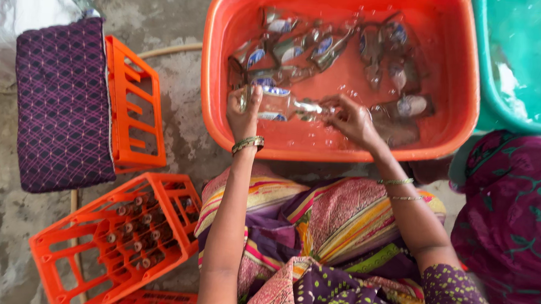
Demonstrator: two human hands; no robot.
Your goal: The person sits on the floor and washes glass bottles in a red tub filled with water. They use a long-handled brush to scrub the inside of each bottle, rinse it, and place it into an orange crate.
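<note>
Over the orange tub (227, 32), the left hand (243, 116) and right hand (350, 119) are pinching a glass bottle (285, 105) level, each grip steadying one end in the water.

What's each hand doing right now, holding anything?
Left hand: closed on the base of the glass bottle.
Right hand: closed on the bottle's neck end.

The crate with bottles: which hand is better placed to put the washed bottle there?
Probably the left hand. It grips the bottle by its body, and the crate lies on the left side. The right hand holds only the neck, farther away.
</note>
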